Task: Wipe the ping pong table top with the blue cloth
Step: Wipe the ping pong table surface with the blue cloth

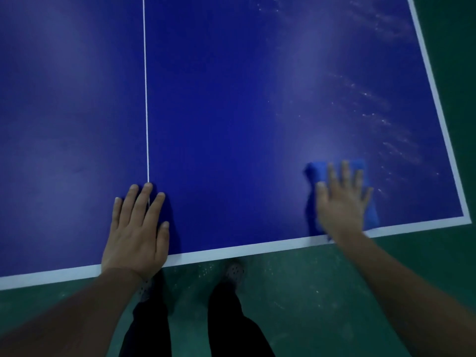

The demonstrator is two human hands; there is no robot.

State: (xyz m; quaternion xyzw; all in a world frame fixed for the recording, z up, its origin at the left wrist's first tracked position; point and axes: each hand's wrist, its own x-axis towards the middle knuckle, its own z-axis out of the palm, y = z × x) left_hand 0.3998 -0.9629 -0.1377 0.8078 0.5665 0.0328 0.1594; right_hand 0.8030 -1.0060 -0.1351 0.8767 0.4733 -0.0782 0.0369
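The dark blue ping pong table top (231, 112) fills most of the view, with a thin white centre line and white border stripes. A folded blue cloth (315, 171) lies near the table's near right corner. My right hand (341, 202) presses flat on the cloth with its fingers spread; the hand looks motion-blurred. My left hand (139, 228) rests flat on the bare table at the near end of the centre line, fingers apart, holding nothing. Whitish streaks and specks (381, 119) cover the surface along the right side.
The table's near edge (231, 249) runs across the lower view and its right edge (435, 94) slants at the right. Below it are a green floor (309, 305) with pale specks and my legs and shoes (233, 274).
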